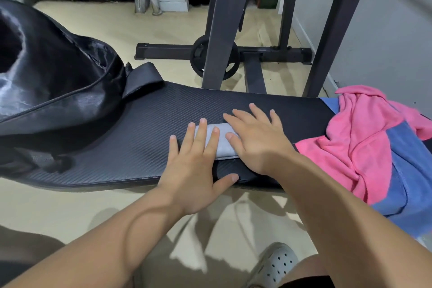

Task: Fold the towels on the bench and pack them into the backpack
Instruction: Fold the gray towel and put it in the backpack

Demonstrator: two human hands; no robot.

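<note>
Black bench (pixel 145 128) carries a folded grey towel (pixel 223 141) under flat, spread fingers of both hands (pixel 198 161) (pixel 257 138), pressing the fold; next, probably grip and carry it to the backpack (pixel 58 91), left of the fingers.

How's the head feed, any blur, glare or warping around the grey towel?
Head view: grey towel, left hand and right hand sharp; fisheye bows the bench edge and tilts the rack uprights; top right corner smeared; mild sheen on the backpack; arm shadows fall on the floor.

Bare bench (pixel 149 124) between backpack (pixel 58 82), towel heap (pixel 364 142).
</note>
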